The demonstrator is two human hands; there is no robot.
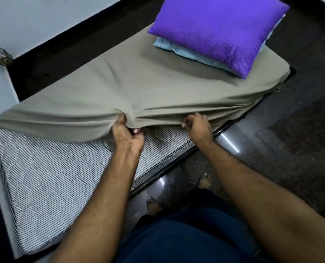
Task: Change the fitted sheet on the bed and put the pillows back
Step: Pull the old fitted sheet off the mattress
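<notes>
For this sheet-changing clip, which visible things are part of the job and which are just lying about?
Part of the job:
grey-green fitted sheet, gripped by the left hand and right hand
striped mattress
purple pillow
light blue pillow

Just lying about:
dried plant piece by the wall

Bare mattress [43, 177] near; pillows [214, 33] far

No legible text, labels, brands or nos. anywhere in view: mattress [49, 179] ticking shows only stripes, purple pillow [218, 29] only plain weave, grey sheet [138, 86] unmarked.
</notes>
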